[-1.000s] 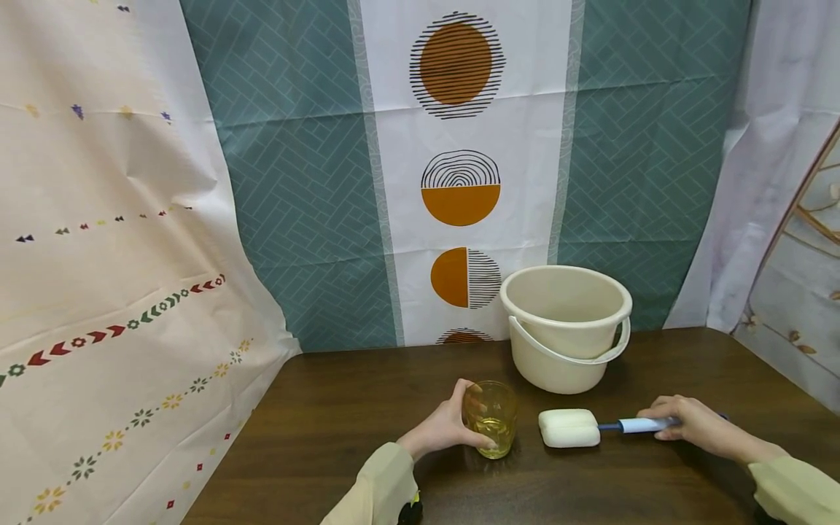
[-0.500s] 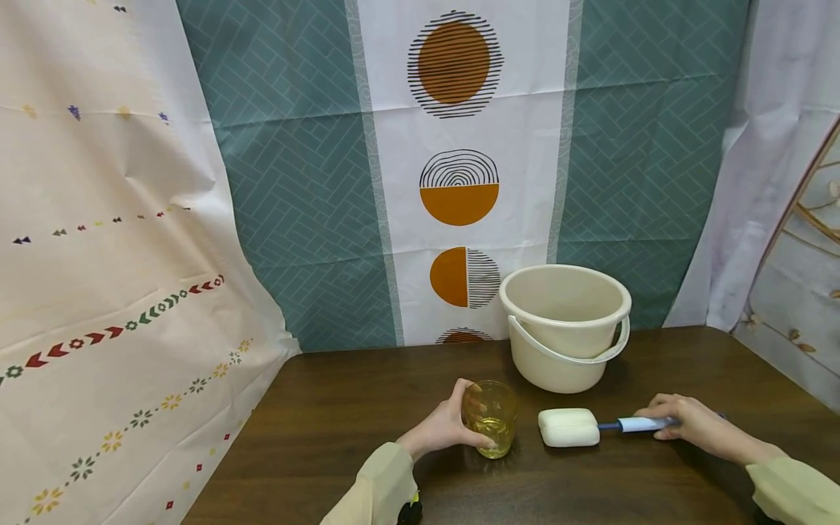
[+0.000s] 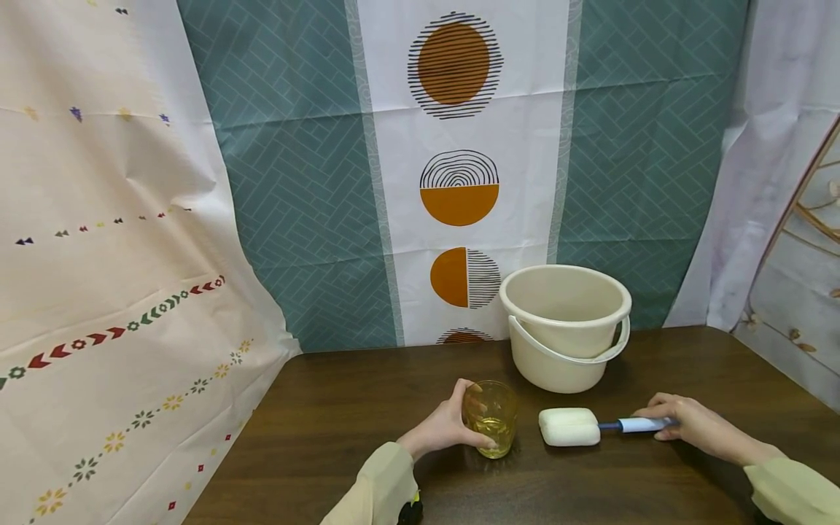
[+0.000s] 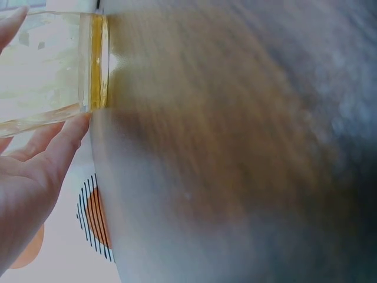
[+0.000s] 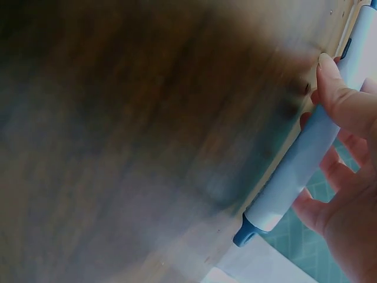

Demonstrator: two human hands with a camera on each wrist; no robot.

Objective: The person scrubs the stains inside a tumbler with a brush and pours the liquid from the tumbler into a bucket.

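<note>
My left hand (image 3: 441,426) grips a yellow-tinted drinking glass (image 3: 497,421) from its left side, thumb low and fingers round the back. The glass stands upright and some clear liquid shows in its lower part. In the left wrist view the base of the glass (image 4: 97,62) meets the table. On the right, my right hand (image 3: 701,430) holds the light blue handle of a sponge brush (image 3: 569,427), whose white sponge head points left toward the glass. The right wrist view shows thumb and fingers round the brush handle (image 5: 297,162), close to the table.
A cream bucket (image 3: 558,372) with its handle hanging at the front stands behind the brush. The dark wooden table (image 3: 341,408) ends at patterned curtains (image 3: 302,219) at the back. A pale cloth (image 3: 131,364) hangs along the left side.
</note>
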